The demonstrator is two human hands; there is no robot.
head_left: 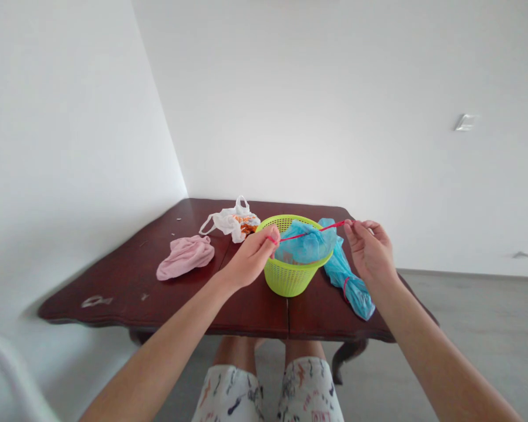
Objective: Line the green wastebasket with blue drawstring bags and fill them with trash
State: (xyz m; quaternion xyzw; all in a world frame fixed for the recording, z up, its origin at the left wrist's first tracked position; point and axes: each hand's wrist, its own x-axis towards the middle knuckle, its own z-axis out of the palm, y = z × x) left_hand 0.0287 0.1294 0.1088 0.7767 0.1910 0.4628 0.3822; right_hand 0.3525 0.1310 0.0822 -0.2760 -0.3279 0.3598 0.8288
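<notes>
Two hands pinching one stretched red string, that's basically the whole scene, so going big to small. Biggest thing is the dark wooden table, glossy with a wavy carved edge; its far left corner runs into the wall and the legs are mostly hidden under the top. Under the fingers sits a lime green plastic basket, round, lattice walls, and what's at the bottom is blocked by the blue plastic bag stuffed in it, thin and crinkly.

Just below the right hand's fingers another blue bundle lies on the table, long and twisted, with a red band around it near its lower end. Left of the left hand's fingers is a pink cloth, soft and crumpled. Beyond those fingers is a white carrier bag with something orange inside, can't make out what, and any print on it is too small to read.

Left hand: fingers curled narrow, pinching the string's left end, which seems looped at the fingertip. Right hand: fingertips closed on the other end. String runs taut between them right over the basket. Patterned shorts at the bottom have some writing, cut off by the edge.
</notes>
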